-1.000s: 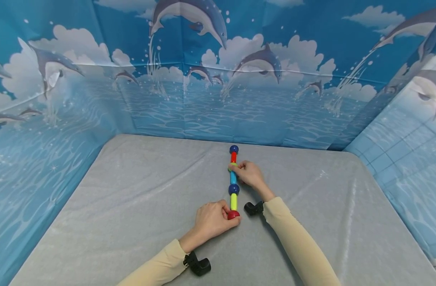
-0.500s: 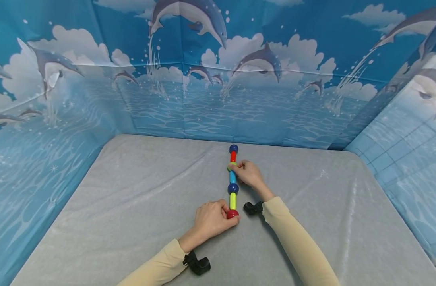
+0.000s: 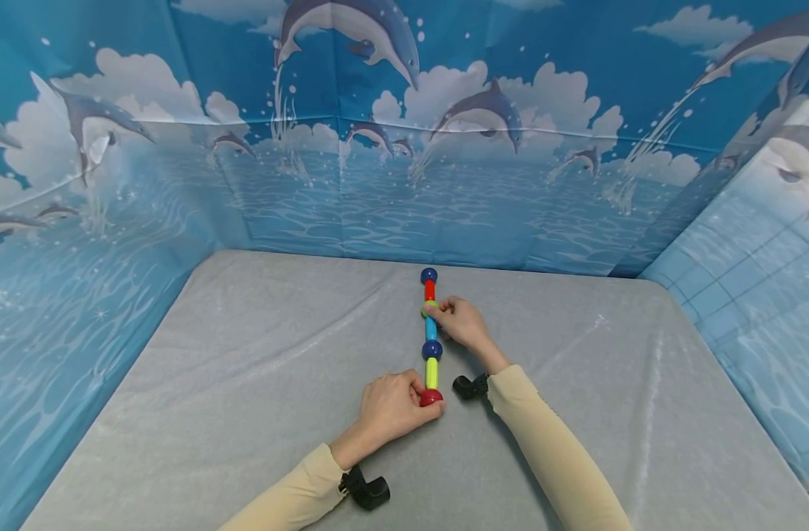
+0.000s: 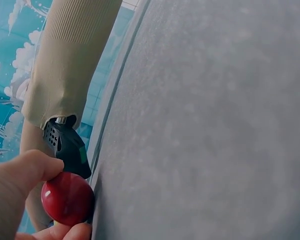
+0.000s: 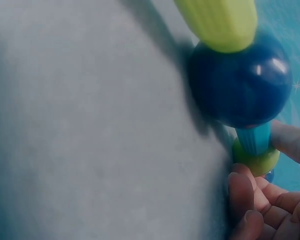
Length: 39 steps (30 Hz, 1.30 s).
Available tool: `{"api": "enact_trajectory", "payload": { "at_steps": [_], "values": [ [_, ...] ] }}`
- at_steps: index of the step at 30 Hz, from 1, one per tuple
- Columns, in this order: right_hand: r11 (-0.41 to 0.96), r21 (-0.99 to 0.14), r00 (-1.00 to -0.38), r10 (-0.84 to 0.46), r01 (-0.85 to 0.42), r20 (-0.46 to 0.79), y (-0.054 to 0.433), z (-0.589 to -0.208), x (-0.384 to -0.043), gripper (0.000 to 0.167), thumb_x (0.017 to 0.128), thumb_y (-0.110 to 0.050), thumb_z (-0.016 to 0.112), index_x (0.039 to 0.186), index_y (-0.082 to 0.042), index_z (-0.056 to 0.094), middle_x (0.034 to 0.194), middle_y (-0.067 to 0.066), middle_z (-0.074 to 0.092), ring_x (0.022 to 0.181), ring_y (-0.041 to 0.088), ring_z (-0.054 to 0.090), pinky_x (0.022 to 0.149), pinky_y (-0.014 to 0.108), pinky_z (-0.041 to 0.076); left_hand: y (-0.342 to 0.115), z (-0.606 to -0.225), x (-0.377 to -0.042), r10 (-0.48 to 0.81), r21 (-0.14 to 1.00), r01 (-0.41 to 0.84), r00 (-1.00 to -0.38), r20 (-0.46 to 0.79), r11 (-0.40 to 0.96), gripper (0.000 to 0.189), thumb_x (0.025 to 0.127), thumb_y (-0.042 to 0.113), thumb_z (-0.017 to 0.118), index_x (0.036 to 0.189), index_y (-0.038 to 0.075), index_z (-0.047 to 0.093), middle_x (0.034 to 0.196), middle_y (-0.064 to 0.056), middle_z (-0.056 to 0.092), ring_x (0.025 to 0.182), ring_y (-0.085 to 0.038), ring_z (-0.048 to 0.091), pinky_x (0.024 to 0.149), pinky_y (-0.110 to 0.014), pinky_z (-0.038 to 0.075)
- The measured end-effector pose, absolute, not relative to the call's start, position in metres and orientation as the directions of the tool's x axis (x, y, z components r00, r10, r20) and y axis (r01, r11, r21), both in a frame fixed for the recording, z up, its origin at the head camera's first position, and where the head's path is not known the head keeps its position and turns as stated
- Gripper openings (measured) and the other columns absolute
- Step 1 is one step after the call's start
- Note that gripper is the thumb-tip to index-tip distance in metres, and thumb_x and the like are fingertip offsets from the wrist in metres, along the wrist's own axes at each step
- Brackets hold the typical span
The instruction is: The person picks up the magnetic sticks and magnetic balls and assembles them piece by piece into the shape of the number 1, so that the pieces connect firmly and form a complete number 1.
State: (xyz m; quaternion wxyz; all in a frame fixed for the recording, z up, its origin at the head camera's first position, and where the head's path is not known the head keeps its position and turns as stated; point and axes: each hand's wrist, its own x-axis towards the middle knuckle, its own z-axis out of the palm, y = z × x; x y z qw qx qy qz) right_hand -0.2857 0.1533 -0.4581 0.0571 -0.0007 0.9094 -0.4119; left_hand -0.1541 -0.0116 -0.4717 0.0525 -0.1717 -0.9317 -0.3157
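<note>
A straight chain of coloured balls and rods lies on the grey cloth, pointing away from me. My left hand point(image 3: 392, 407) pinches the red ball point(image 4: 68, 199) at its near end between thumb and fingers. Beyond that come a yellow-green rod point(image 3: 432, 374), a dark blue ball point(image 5: 241, 82) and a light blue rod point(image 3: 431, 329). My right hand point(image 3: 462, 323) pinches the yellow-green ball point(image 5: 256, 159) past the light blue rod, partly covering it. A red rod point(image 3: 430, 290) and another dark blue ball point(image 3: 428, 275) form the far end.
A grey cloth point(image 3: 278, 383) covers the table. Blue curtains point(image 3: 377, 199) printed with dolphins stand along its back and sides, the far ball lying close to the back one. Each wrist carries a black camera point(image 3: 366, 490).
The far end of the chain has shifted slightly to the left, the dark blue ball and red rod most. Both hands keep their holds and have hardly moved.
</note>
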Motion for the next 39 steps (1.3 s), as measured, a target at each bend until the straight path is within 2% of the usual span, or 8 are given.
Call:
{"api": "enact_trajectory", "payload": {
  "at_steps": [39],
  "values": [
    [0.650,-0.759,-0.994,-0.044,0.045,-0.097,0.1579,-0.4595,-0.2846,0.048,0.089,-0.048,0.061,0.101,-0.002,0.060,0.076,0.007,0.063,0.053,0.017,0.055,0.049,0.028,0.041,-0.0094,-0.4716,-0.1566,0.295,0.533,0.350,-0.937,0.188,0.770,0.041,0.073,0.062,0.069,0.074,0.022,0.060,0.054,0.019,0.045,0.048,0.000,0.042,0.042,-0.024,0.033]
  ]
}}
